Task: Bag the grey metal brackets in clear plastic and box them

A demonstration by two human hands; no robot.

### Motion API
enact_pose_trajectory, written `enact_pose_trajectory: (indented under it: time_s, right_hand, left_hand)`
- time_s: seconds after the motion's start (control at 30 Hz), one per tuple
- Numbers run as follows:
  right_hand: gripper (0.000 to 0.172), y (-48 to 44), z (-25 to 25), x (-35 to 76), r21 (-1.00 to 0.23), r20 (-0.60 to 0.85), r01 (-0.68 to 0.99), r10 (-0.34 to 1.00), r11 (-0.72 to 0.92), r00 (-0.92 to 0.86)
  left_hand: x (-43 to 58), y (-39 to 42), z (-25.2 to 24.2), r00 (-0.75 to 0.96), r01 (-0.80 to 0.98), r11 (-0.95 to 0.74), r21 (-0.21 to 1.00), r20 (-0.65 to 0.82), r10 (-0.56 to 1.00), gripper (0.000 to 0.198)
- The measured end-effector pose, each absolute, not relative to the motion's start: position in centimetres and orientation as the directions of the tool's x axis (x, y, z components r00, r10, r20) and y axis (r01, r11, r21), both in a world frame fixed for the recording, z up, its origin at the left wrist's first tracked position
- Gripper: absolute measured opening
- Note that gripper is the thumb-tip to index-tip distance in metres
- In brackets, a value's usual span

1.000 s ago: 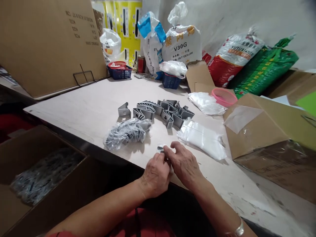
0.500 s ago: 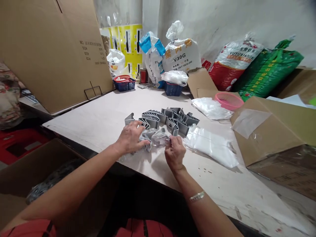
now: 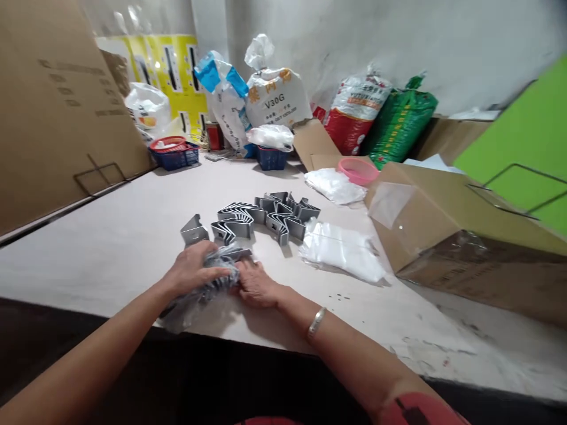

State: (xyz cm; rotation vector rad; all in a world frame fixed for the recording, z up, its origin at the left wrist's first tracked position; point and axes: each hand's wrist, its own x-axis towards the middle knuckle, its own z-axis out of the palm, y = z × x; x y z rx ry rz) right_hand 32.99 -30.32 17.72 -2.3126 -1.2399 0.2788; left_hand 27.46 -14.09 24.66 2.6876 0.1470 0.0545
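My left hand (image 3: 192, 268) is curled over a clear plastic bag (image 3: 190, 313) near the front edge of the table, with grey metal brackets (image 3: 221, 277) bunched inside it. At the bag's right end, my right hand (image 3: 257, 286) is closed against the plastic, its fingertips partly hidden. A bracket edge shows just above the right fingers. Just beyond the left hand stands a single bent metal bracket (image 3: 194, 229). Farther back, nested stacks of zigzag metal brackets (image 3: 241, 213) stand on the table, several in each.
Flat clear plastic bags (image 3: 341, 251) lie right of the brackets, beside an open cardboard box (image 3: 425, 218). Behind are a pink basin (image 3: 358, 170), a blue basket (image 3: 271, 158) and full sacks (image 3: 279, 97). A large carton (image 3: 57, 118) stands at left.
The view has turned right. My left hand has closed over the bag of brackets, and the stretched plastic has gathered. My right hand has come in close to the left one.
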Motion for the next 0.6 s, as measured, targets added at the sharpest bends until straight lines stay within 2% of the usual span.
enact_pose_trajectory:
  time_s: [0.1, 0.2, 0.3, 0.37, 0.4, 0.47, 0.53, 0.6]
  right_hand:
    - [0.042, -28.9, 17.7, 34.0, -0.492, 0.001, 0.76, 0.873, -0.423, 0.487]
    - [0.05, -28.6, 17.8, 34.2, -0.502, 0.055, 0.763, 0.866, -0.406, 0.497]
    - [0.061, -30.9, 18.5, 33.6, -0.629, 0.137, 0.712, 0.856, -0.313, 0.498]
    - [0.055, -33.8, 19.0, 33.3, -0.693, 0.199, 0.661, 0.806, -0.286, 0.558]
    - [0.045, -35.5, 19.2, 33.4, -0.68, 0.236, 0.649, 0.737, -0.34, 0.633]
    - [0.028, -39.0, 19.2, 34.1, -0.558, 0.328, 0.593, 0.503, -0.58, 0.8]
    - [0.024, -42.1, 19.0, 35.3, -0.387, 0.386, 0.424, 0.274, -0.819, 0.881]
    - [0.026, -44.5, 18.5, 36.6, -0.256, 0.38, 0.269, 0.159, -0.929, 0.911]
  left_hand:
    - [28.2, -14.4, 24.8, 0.982, 0.158, -0.922, 0.354, 0.04, 0.184, 0.047]
    - [28.7, -15.0, 24.9, 0.966, 0.244, -0.943, 0.225, 0.028, 0.257, 0.039]
    - [29.0, -15.3, 24.7, 0.961, 0.264, -0.939, 0.219, 0.019, 0.275, 0.039]
    - [29.0, -15.1, 24.3, 0.957, 0.28, -0.934, 0.222, 0.017, 0.29, 0.042]
    - [29.0, -15.0, 24.1, 0.955, 0.284, -0.935, 0.211, 0.024, 0.296, 0.043]
    - [29.1, -14.8, 23.8, 0.956, 0.278, -0.944, 0.176, 0.048, 0.291, 0.045]
    - [29.1, -14.7, 23.8, 0.959, 0.26, -0.954, 0.148, 0.076, 0.273, 0.045]
    - [29.0, -15.0, 24.2, 0.958, 0.261, -0.959, 0.107, 0.094, 0.271, 0.047]
